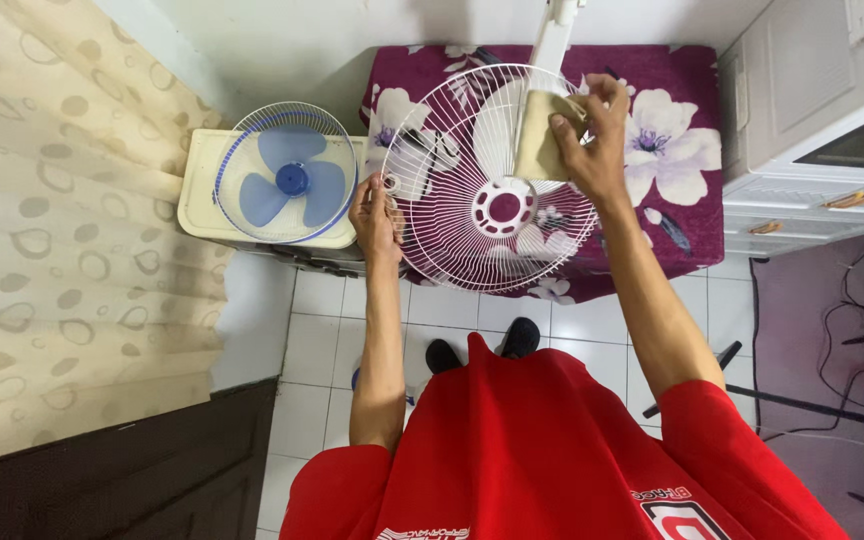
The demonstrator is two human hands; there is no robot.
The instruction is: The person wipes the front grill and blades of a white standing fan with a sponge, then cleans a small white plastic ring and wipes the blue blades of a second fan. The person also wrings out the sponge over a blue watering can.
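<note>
Two grips I watch: my left hand (376, 218) pinches the white fan guard (492, 180) at its rim; my right hand (592, 140) clamps a beige cloth (540, 140) against the wires; a blue-bladed fan (287, 175) stands just left, flowered cover (672, 150) behind.

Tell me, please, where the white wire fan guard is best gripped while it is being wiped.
Probably the outer rim of the white wire fan guard, from its left edge, where the left hand pinches it: the rim ring looks stiffer than the thin spokes, and the right hand presses a tan cloth opposite.
</note>
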